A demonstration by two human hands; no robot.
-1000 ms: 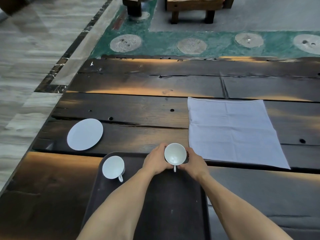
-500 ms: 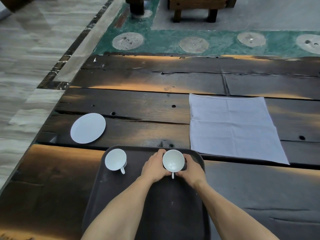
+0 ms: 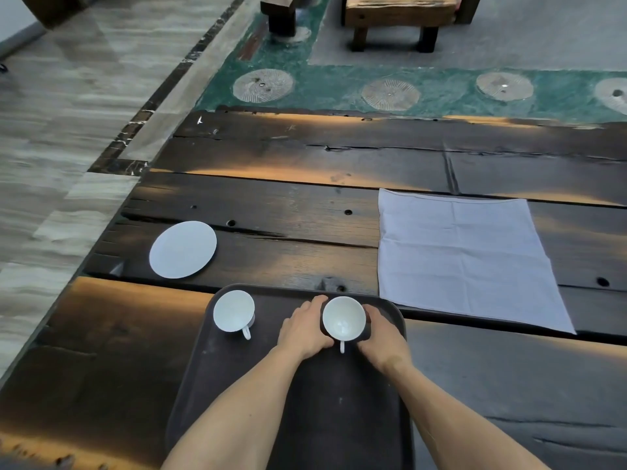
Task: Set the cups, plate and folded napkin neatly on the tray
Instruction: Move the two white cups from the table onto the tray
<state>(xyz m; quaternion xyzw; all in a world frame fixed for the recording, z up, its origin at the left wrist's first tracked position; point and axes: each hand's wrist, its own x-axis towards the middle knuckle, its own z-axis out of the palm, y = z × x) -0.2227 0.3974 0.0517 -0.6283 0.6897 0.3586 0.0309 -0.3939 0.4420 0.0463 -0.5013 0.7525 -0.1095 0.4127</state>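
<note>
A dark tray (image 3: 339, 418) lies on the wooden table in front of me. Both hands cup a white cup (image 3: 343, 318) at the tray's far right part, its handle pointing toward me. My left hand (image 3: 305, 329) wraps its left side and my right hand (image 3: 381, 334) its right side. A second white cup (image 3: 234, 311) stands at the tray's far left corner, handle toward me. A white plate (image 3: 183, 249) rests on the table beyond the tray's left corner. A white napkin (image 3: 464, 252) lies spread flat and unfolded to the right.
The dark plank table (image 3: 288, 198) has cracks and holes, and its left edge drops to a tiled floor (image 3: 68, 130). Beyond the far edge are a green patterned rug (image 3: 441, 93) and a wooden bench (image 3: 397, 15).
The cup between my hands has come down onto the tray's far right part, a little nearer to me. The view has tilted slightly; the other cup, plate and napkin have stayed put.
</note>
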